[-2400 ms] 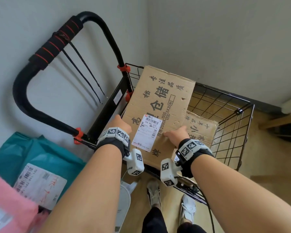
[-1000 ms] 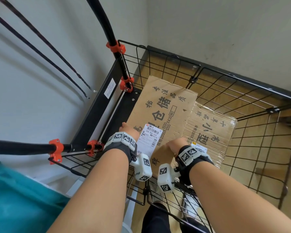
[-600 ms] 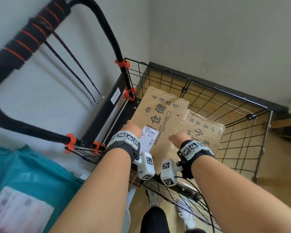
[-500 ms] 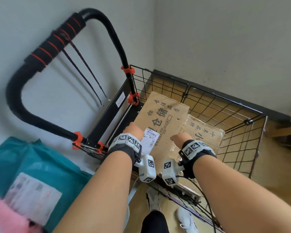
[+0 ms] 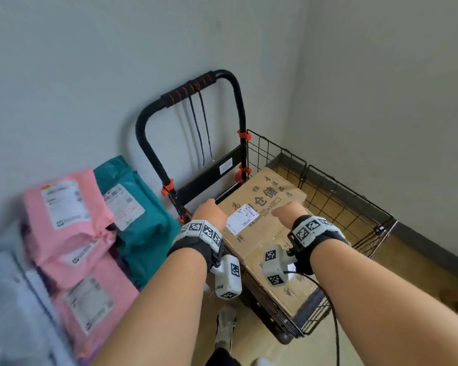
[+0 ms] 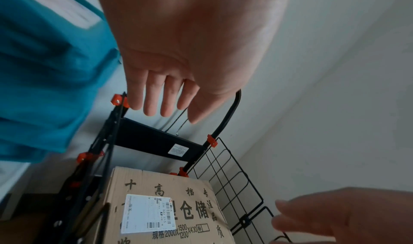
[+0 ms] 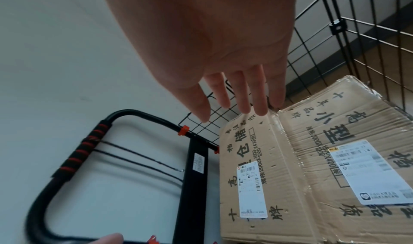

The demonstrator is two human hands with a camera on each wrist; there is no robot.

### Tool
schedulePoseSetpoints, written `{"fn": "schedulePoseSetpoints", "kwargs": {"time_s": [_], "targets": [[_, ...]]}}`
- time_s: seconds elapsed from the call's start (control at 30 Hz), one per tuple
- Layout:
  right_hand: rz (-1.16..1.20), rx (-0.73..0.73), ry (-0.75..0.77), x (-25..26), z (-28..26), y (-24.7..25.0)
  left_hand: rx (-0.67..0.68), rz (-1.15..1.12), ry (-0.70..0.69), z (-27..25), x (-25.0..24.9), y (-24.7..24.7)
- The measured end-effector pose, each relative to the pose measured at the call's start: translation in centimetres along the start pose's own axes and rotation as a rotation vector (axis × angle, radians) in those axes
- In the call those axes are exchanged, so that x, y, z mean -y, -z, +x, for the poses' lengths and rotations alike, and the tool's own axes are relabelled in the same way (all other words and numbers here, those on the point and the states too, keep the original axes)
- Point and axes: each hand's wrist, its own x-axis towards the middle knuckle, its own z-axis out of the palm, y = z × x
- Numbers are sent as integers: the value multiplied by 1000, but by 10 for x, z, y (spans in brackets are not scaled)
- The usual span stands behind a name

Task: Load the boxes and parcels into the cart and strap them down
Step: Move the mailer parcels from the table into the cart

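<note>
Two brown cardboard boxes lie side by side in the black wire cart. The labelled box sits against the handle end, also seen in the left wrist view and the right wrist view. The second box lies next to it. My left hand hovers above the first box, fingers straight, holding nothing. My right hand hangs open over the boxes' far edge. Black strap cords dangle from the cart handle.
Soft parcels are stacked on the floor left of the cart: a pink one, a teal one and another pink one. The cart stands in a corner between two grey walls. My shoes show below.
Both hands have let go of the labelled box and lifted off it; it now rests in the cart. The head view has pulled back and swung left, bringing the parcels into sight.
</note>
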Motion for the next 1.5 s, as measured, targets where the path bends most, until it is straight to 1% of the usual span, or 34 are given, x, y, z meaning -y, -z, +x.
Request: {"fn": "schedulePoseSetpoints", "kwargs": {"time_s": [0.1, 0.17, 0.2, 0.27, 0.37, 0.4, 0.47, 0.53, 0.57, 0.6, 0.63, 0.7, 0.8, 0.93, 1.1, 1.2, 1.3, 1.5], "targets": [[-119, 21, 80, 9, -31, 0, -78, -51, 4, -35, 21, 7], [-215, 20, 185, 19, -54, -3, -144, -87, 10, -56, 37, 14], [-275, 20, 211, 24, -60, -7, -184, -105, 18, -66, 46, 18], [-248, 6, 257, 36, -81, -15, -260, -146, 48, -84, 64, 27], [-382, 5, 396, 58, -106, -37, -357, -217, 94, -108, 97, 41], [-390, 6, 451, 65, -115, -45, -400, -248, 107, -115, 109, 46], [-361, 20, 565, 79, -130, -66, -477, -306, 134, -127, 134, 57], [-285, 73, 597, 93, -148, -87, -541, -365, 161, -138, 162, 66], [-205, 90, 580, 99, -155, -100, -570, -398, 178, -143, 178, 70], [-177, 90, 580, 105, -161, -114, -596, -419, 205, -149, 193, 73], [-166, 86, 622, 109, -166, -130, -621, -422, 238, -154, 209, 76], [-131, 116, 633, 119, -176, -163, -657, -416, 288, -165, 244, 80], [-127, 147, 642, 131, -204, -211, -664, -417, 346, -183, 300, 85], [-171, 212, 650, 149, -244, -276, -634, -397, 458, -206, 383, 89], [-200, 259, 691, 166, -289, -357, -556, -360, 556, -226, 471, 101], [-220, 294, 682, 171, -308, -395, -515, -340, 583, -231, 506, 106], [-262, 299, 664, 175, -316, -425, -481, -346, 591, -231, 531, 106], [-319, 290, 658, 192, -311, -456, -396, -453, 636, -212, 568, 91]]}}
